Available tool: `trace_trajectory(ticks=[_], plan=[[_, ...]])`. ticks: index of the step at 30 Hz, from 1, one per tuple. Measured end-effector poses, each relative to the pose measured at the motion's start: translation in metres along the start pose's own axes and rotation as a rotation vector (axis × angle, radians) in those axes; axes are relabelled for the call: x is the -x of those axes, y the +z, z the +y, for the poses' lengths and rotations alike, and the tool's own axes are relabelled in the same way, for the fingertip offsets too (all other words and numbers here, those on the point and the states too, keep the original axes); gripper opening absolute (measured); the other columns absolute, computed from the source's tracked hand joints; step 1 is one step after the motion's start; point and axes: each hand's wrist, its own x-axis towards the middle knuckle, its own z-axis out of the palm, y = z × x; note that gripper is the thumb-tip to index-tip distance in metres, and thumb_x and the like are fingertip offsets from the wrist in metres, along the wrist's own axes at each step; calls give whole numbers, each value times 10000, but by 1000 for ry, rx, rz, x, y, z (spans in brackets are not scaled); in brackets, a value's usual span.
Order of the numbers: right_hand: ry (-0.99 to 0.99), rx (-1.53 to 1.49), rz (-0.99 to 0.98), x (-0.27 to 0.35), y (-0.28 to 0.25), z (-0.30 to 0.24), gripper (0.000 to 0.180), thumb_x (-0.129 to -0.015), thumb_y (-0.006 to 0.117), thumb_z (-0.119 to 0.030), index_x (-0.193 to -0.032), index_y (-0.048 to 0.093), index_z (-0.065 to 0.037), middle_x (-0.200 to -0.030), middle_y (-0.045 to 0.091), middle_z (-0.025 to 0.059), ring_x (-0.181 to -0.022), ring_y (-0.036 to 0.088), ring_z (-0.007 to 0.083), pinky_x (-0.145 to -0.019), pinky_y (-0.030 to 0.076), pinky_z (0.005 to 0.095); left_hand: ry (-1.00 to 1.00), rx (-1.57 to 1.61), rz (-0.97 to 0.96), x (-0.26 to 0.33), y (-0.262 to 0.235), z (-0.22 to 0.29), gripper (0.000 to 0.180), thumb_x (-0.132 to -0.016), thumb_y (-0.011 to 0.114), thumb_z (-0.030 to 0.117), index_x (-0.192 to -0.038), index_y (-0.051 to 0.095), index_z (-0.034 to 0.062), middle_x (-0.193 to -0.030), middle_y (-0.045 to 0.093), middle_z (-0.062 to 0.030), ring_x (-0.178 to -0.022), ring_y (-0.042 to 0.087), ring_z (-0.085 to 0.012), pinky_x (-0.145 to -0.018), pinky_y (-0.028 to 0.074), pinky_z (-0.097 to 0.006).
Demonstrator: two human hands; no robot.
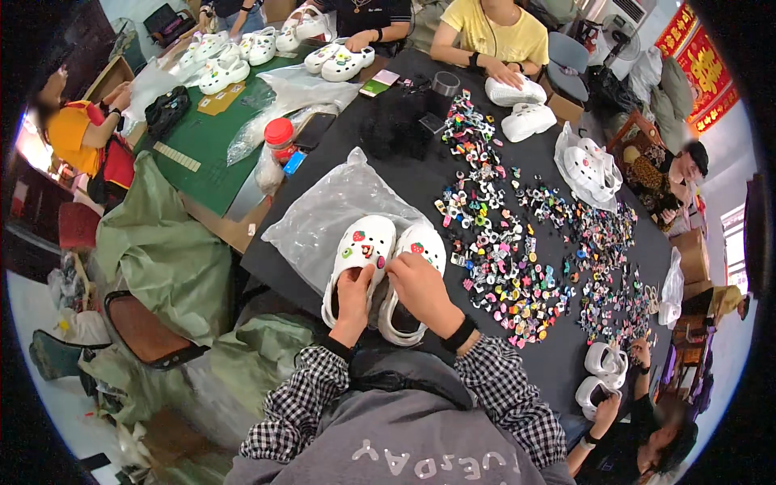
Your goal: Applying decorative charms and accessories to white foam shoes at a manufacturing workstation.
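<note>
Both hands are down at the near edge of the desk, right in front of my checked sleeves. My left hand is pinched on the heel end of the left white clog, thumb on top, and my right hand is closed over the heel end of the right white clog, covering most of its back half. So they're close together, each clamped on its own shoe.

The pair sits side by side, long axes running away from me, toes pointing toward the far side of the desk and leaning a little right. Smooth moulded foam look, rounded toes with small holes, and a few coloured charms already plugged in: a red strawberry-ish one on each toe, plus green and pink ones on the left shoe.

Under the toes is a crinkly clear plastic bag, lying flat; can't tell if anything's in it. The desk top is covered in black cloth. Just right of the shoes there's a big loose scatter of small colourful charms, spreading in bands well out to the far right.

Further out: a red-capped jar, a dark phone, and another clear bag with white clogs inside. At the far end another person's hand rests on more white clogs, and there are more pairs on a green mat.
</note>
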Motion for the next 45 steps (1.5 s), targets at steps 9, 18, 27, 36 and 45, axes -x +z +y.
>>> trace_trajectory(ticks=[9, 18, 27, 36, 45], plan=[[-143, 241, 15, -12, 34, 21, 260, -734, 611, -34, -977, 519, -40, -897, 537, 117, -743, 574, 296, -637, 465, 388, 93, 62, -25, 4, 7, -1, 272, -867, 584, 89, -1104, 546, -39, -1031, 610, -68, -883, 569, -129, -770, 454, -270], [-113, 189, 32, -15, 35, 18, 225, -729, 626, -54, -911, 495, -41, -801, 545, 139, -701, 582, 325, -594, 473, 415, 22, 149, -99, -4, -4, -11, 307, -887, 559, 60, -1182, 528, -21, -1131, 590, -67, -991, 567, -146, -849, 446, -283], [-85, 165, 75, -13, 35, 19, 179, -725, 640, -79, -849, 516, -44, -738, 559, 122, -669, 586, 326, -588, 472, 417, 36, 80, -77, 1, 1, -4, 248, -892, 550, 69, -1120, 554, -28, -1067, 611, -74, -930, 581, -147, -798, 460, -289], [-103, 237, 42, -10, 29, 15, 191, -784, 536, -69, -973, 524, -43, -794, 553, 96, -753, 587, 264, -631, 449, 377, 12, 58, -78, -7, -5, -11, 259, -884, 542, 48, -1130, 551, -33, -1083, 604, -70, -953, 565, -150, -840, 432, -289], [-74, 253, 54, -4, 34, 17, 198, -783, 560, -71, -976, 524, -39, -832, 555, 104, -821, 573, 271, -702, 450, 371, 24, 81, -80, -9, -7, -16, 252, -886, 555, 58, -1124, 557, -24, -1081, 607, -68, -943, 567, -140, -819, 439, -278]])
